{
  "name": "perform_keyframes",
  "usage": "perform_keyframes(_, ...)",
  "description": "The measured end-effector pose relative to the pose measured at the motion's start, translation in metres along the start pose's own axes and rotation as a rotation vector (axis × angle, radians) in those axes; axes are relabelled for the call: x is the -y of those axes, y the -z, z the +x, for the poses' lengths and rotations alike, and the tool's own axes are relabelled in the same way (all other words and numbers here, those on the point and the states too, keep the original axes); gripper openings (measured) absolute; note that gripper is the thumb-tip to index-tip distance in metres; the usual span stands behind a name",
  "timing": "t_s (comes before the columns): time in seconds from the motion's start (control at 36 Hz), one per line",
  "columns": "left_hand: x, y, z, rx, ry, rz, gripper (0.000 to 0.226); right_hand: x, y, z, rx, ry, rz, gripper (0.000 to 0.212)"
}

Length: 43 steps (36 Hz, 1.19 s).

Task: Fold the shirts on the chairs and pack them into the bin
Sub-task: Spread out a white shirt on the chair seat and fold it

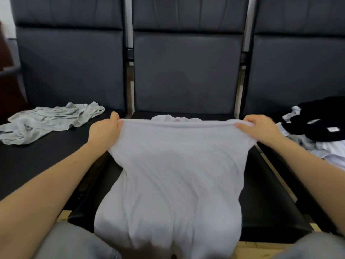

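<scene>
Dark chairs in a row; left hand & right hand pinch white shirt edge, apart, prob. to stretch it flat w/ fold next.

Even, soft indoor light, moderately bright; source probably overhead, no hard shadows. Faint diffuse shadow on the middle chair backrest, above the white shirt. Shirt is near overexposed, folds low-contrast, slight bluish cast. Dull sheen on the black seat at left, no real glare. Whole frame soft, compression smear. Left edge motion-blurred: reddish-brown object unreadable. Wide-angle distortion: chair frames bow outward, forearms stretched toward the bottom corners. Black garment at right crushed to near-solid black, little detail. Bottom edge out of focus.
</scene>
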<state>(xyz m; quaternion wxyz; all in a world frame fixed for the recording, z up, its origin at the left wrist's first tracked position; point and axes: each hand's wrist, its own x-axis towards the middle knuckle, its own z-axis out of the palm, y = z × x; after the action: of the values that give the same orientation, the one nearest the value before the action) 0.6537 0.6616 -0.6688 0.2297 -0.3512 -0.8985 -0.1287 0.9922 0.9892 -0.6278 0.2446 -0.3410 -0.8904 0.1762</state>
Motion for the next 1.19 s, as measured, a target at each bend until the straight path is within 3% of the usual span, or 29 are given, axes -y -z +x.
perform_keyframes(0.08,0.002,0.002,0.015,-0.181,0.105,-0.162,0.035,-0.003,0.008,0.016,-0.218,-0.017,-0.042,0.033)
perform_keyframes(0.14,-0.005,-0.001,0.021,-0.222,0.158,-0.224,0.034,-0.003,0.003,0.028,-0.256,-0.057,0.038,0.035)
perform_keyframes(0.31,-0.043,-0.030,0.024,0.089,0.188,-0.186,0.030,-0.003,-0.056,0.047,0.063,-0.175,-0.099,0.033)
perform_keyframes(0.39,-0.051,-0.037,0.017,0.203,0.217,-0.221,0.026,-0.007,-0.069,0.045,0.210,-0.202,-0.071,0.018)
perform_keyframes(0.44,-0.053,-0.035,0.009,0.189,0.242,-0.325,0.023,-0.010,-0.066,0.038,0.217,-0.218,-0.029,0.020)
perform_keyframes(0.53,-0.058,-0.019,-0.010,0.109,0.285,-0.360,0.035,-0.008,-0.054,0.023,0.162,-0.231,0.017,0.047)
perform_keyframes(0.58,-0.058,-0.005,-0.023,0.058,0.239,-0.388,0.030,-0.005,-0.043,0.013,0.109,-0.293,0.058,0.056)
perform_keyframes(0.67,-0.059,0.020,-0.045,0.144,0.160,-0.459,0.029,0.004,-0.024,-0.006,0.003,-0.382,0.126,0.037)
perform_keyframes(0.69,-0.062,0.029,-0.052,0.204,0.143,-0.451,0.036,0.008,-0.019,-0.014,0.027,-0.395,0.132,0.028)
perform_keyframes(0.75,-0.072,0.044,-0.065,0.346,0.115,-0.372,0.047,0.016,-0.015,-0.033,0.166,-0.414,0.085,0.038)
perform_keyframes(0.83,-0.086,0.057,-0.091,0.548,0.067,-0.274,0.046,0.033,-0.019,-0.072,0.372,-0.400,-0.050,0.048)
perform_keyframes(0.97,-0.092,0.055,-0.112,0.593,0.123,-0.538,0.022,0.069,-0.030,-0.118,0.450,-0.228,-0.101,0.046)
perform_keyframes(1.03,-0.093,0.060,-0.110,0.549,0.242,-0.771,0.018,0.077,-0.034,-0.126,0.442,-0.252,0.012,0.038)
perform_keyframes(1.11,-0.089,0.069,-0.105,0.453,0.459,-1.103,0.013,0.082,-0.035,-0.130,0.279,-0.413,0.535,0.018)
perform_keyframes(1.19,-0.074,0.073,-0.092,0.380,0.668,-1.349,0.027,0.082,-0.026,-0.120,0.092,-0.581,0.915,0.009)
